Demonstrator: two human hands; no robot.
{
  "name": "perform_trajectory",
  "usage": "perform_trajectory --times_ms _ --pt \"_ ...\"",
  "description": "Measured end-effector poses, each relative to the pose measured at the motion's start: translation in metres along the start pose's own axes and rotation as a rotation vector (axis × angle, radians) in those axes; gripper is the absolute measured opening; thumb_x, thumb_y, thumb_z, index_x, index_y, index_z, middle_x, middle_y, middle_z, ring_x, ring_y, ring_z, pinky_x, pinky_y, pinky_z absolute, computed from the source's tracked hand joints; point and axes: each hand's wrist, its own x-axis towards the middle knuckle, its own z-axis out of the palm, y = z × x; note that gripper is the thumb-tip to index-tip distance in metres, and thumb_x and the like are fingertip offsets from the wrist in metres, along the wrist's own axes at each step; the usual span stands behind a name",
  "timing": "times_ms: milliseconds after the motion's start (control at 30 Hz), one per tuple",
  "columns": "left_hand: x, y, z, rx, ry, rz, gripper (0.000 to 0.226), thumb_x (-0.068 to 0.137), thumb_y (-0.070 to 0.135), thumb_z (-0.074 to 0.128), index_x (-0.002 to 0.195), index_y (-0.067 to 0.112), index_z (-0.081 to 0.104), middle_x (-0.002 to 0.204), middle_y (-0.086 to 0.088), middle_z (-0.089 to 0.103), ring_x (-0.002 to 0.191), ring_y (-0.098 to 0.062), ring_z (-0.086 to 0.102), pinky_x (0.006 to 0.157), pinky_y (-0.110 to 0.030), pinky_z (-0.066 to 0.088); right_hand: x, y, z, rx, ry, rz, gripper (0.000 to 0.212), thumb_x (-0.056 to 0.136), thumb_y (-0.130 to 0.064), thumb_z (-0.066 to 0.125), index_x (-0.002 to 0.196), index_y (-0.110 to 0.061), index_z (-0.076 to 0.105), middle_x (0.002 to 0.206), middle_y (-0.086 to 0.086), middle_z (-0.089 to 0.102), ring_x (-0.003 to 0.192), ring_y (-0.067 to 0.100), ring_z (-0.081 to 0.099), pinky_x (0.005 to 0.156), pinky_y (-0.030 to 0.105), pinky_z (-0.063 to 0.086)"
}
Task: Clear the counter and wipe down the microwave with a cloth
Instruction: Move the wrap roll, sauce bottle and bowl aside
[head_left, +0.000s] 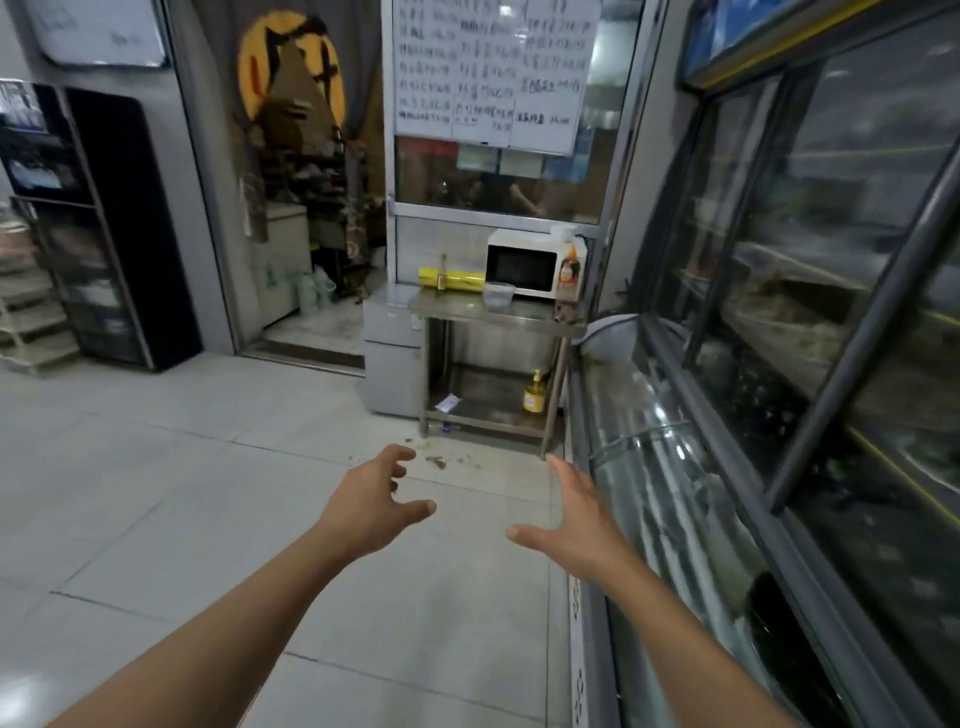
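Hands (374, 506) empty; white microwave (527, 262), dark door.

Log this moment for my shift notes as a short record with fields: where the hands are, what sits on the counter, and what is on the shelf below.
left hand: raised over the floor, fingers loosely curled, holding nothing
right hand: raised beside it, fingers spread, holding nothing
counter: steel table ahead, not yet reached
microwave: white, door closed, at the back of the table
on counter: yellow roll left of the microwave; clear container in front of it
lower shelf: yellow pump bottle; small white packet
cloth: none in view
floor: scraps before the table
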Motion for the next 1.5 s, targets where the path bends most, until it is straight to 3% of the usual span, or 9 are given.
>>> perform_trajectory --times_ms 267,567,667,1033,1133,1300,1500 --pt "0.108 -0.011 -0.003 -0.014 0.031 0.011 0.066 0.076 0.037 0.074 0.133 0.025 0.042 0.129 0.000 0.055 0.112 -0.015 0.055 0.090 -0.028 0.046 0.114 -0.013 -0.007 -0.015 0.017 -0.039 0.101 0.074 -0.045 0.074 0.149 -0.031 0.008 0.156 -0.009 0.006 0.142 0.015 0.018 0.113 0.035 0.024" --pt "0.292 -0.022 -0.027 -0.053 -0.030 0.093 0.066 0.078 0.033 0.073 0.134 0.022 0.041 0.129 -0.002 0.054 0.109 -0.016 0.054 0.084 -0.030 0.052 0.271 -0.037 -0.016 -0.029 0.092 0.001 0.101 0.073 -0.044 0.076 0.148 -0.033 0.009 0.155 -0.009 0.009 0.141 0.013 0.022 0.111 0.033 0.026" --pt "0.349 -0.019 -0.033 -0.032 -0.046 0.136 0.066 0.079 0.034 0.072 0.135 0.022 0.039 0.131 -0.002 0.052 0.113 -0.017 0.053 0.090 -0.028 0.047 0.314 -0.043 -0.024 -0.008 0.124 0.009 0.099 0.075 -0.040 0.075 0.148 -0.031 0.009 0.154 -0.010 0.010 0.139 0.012 0.023 0.109 0.029 0.025" --pt "0.522 -0.012 -0.001 -0.024 -0.084 0.160 0.069 0.081 0.034 0.070 0.139 0.023 0.034 0.133 -0.001 0.050 0.115 -0.014 0.051 0.091 -0.025 0.044 0.488 -0.011 -0.046 -0.028 0.143 0.032 0.102 0.074 -0.044 0.074 0.149 -0.030 0.007 0.155 -0.009 0.009 0.140 0.012 0.023 0.108 0.029 0.027" --pt "0.571 -0.008 0.013 -0.031 -0.068 0.132 0.068 0.080 0.033 0.071 0.138 0.023 0.035 0.131 -0.002 0.051 0.109 -0.014 0.052 0.090 -0.025 0.045 0.548 0.006 -0.055 -0.011 0.137 -0.003 0.100 0.073 -0.044 0.074 0.149 -0.030 0.010 0.154 -0.008 0.011 0.138 0.013 0.025 0.105 0.025 0.028" --pt "0.649 -0.006 0.023 -0.011 -0.012 0.025 0.070 0.079 0.033 0.072 0.138 0.023 0.036 0.131 -0.003 0.053 0.114 -0.018 0.054 0.093 -0.029 0.046 0.653 0.021 -0.074 -0.005 0.090 -0.029 0.100 0.072 -0.047 0.074 0.149 -0.031 0.012 0.156 -0.007 0.010 0.141 0.016 0.023 0.110 0.036 0.029" --pt "0.722 -0.022 0.014 0.005 0.057 -0.064 0.067 0.078 0.034 0.073 0.135 0.023 0.039 0.127 -0.002 0.055 0.109 -0.016 0.055 0.091 -0.029 0.047 0.748 0.016 -0.071 -0.031 -0.008 -0.076 0.098 0.074 -0.047 0.073 0.148 -0.032 0.010 0.156 -0.006 0.009 0.142 0.019 0.021 0.110 0.038 0.028"
